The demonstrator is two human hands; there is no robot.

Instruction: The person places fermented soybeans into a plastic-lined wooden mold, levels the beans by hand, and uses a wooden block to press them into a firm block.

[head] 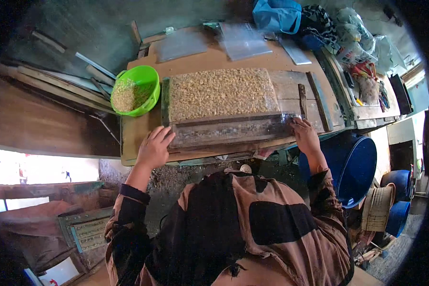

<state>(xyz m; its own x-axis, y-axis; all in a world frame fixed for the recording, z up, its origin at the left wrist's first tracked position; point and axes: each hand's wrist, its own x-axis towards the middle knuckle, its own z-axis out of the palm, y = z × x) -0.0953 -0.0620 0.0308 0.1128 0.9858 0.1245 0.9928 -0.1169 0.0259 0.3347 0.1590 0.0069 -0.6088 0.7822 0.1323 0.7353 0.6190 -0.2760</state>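
A flat clear plastic bag of pale, split-looking beans (223, 91) lies on a worn wooden board (218, 134). Along the bag's front side runs a dark wooden strip (232, 118). My left hand (155, 148) rests by the board's front left corner, fingers apart and nothing in them. At the strip's right end, the fingertips of my right hand (305, 134) touch a loose corner of clear plastic (289, 117); whether they pinch it is hard to see. Left of the board stands a bright green basin (152, 102) partly filled with similar beans.
Flat clear plastic sheets or bags (243, 43) lie along the back of the tabletop (139, 132). A blue bag (277, 16) sits behind them. Beside my right arm stands a large blue drum (357, 171). Bagged items and small tools crowd a side surface (371, 112) at right.
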